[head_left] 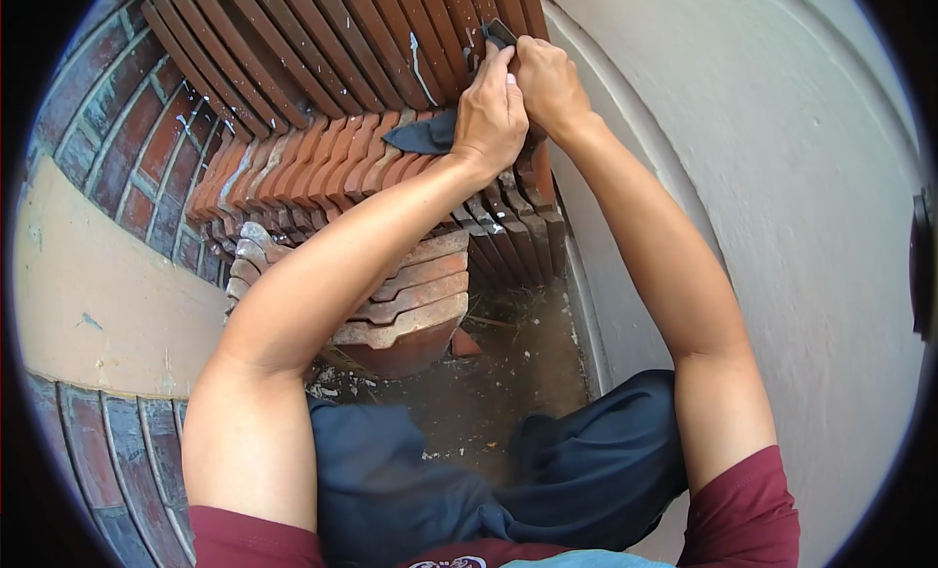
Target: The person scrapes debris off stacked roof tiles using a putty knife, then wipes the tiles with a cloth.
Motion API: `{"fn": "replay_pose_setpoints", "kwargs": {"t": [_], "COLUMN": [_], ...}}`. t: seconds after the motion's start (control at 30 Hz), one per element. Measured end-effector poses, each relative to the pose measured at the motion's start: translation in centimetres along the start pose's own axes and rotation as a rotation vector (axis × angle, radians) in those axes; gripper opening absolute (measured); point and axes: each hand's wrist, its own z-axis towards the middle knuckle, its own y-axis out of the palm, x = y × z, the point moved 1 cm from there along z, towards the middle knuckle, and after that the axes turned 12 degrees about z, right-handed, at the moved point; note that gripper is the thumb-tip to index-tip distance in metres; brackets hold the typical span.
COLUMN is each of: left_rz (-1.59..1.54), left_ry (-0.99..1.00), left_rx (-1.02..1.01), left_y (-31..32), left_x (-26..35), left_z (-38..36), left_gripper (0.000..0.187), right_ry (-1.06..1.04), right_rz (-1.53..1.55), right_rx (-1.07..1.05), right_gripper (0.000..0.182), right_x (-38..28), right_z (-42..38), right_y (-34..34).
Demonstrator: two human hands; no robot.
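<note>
Both hands meet at the top right end of a row of upright brown roof tiles [371, 41]. My left hand [491, 119] is closed around a dark cloth, and part of the cloth [425, 135] hangs out on its left side over the lower tiles. Touching it, my right hand [550, 83] has its fingers curled in at a small dark flat piece [500, 31] by the fingertips. Whether that piece is cloth or something stiff is hard to make out. Below the hands runs a row of orange tiles [322, 163] standing on edge.
A small stack of worn tiles [415, 294] lies nearer to my knees, with a broken tile piece [465, 344] on the dirty floor [528, 348]. A brick wall [127, 128] stands on the left, and a pale plastered wall [801, 226] rises close on the right.
</note>
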Motion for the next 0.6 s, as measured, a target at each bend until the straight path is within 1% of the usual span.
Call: {"fn": "replay_pose_setpoints", "kwargs": {"t": [0.07, 0.1, 0.2, 0.33, 0.4, 0.43, 0.47, 0.5, 0.53, 0.57, 0.6], "left_rz": [-0.06, -0.043, -0.023, -0.178, -0.147, -0.138, -0.129, -0.119, -0.087, -0.08, -0.073], "left_ry": [-0.123, -0.132, -0.076, -0.149, -0.099, -0.073, -0.048, -0.01, -0.038, -0.018, 0.003], "left_rx": [-0.148, -0.188, -0.118, -0.136, -0.079, -0.058, -0.033, -0.044, -0.094, -0.096, -0.099], "left_y": [-1.1, -1.4, -1.8, -2.2, -1.7, -1.2, -0.9, -0.7, -0.7, -0.5, -0.4], "left_x": [0.9, 1.1, 1.3, 1.7, 1.7, 1.5, 1.3, 1.2, 1.1, 1.0, 1.0], "left_z": [-0.1, 0.0, 0.3, 1.3, 1.0, 0.8, 0.5, 0.0, -0.5, -1.0, -1.3], "left_gripper": [0.039, 0.039, 0.039, 0.042, 0.042, 0.041, 0.04, 0.039, 0.039, 0.04, 0.041], "right_ry": [0.046, 0.047, 0.017, 0.087, 0.089, 0.089, 0.068, 0.04, 0.006, -0.023, 0.003], "right_rz": [-0.001, -0.002, 0.017, -0.001, -0.007, -0.012, 0.034, 0.078, 0.124, 0.141, 0.143], "right_rx": [-0.032, -0.036, 0.02, -0.084, -0.147, -0.143, -0.086, -0.025, 0.038, 0.019, -0.004], "right_gripper": [0.02, 0.021, 0.021, 0.021, 0.024, 0.023, 0.022, 0.022, 0.021, 0.019, 0.019], "right_x": [-0.6, -0.5, -0.8, -1.9, -2.2, -1.7, -0.8, 0.3, 1.0, 1.8, 1.7], "right_z": [-0.3, -0.4, -0.3, 0.2, 0.4, 0.4, -0.1, -0.6, -0.9, -1.6, -1.9], "right_y": [-0.2, -0.1, 0.0, -1.4, -1.9, -1.6, -1.0, 0.0, 0.8, 1.3, 1.0]}}
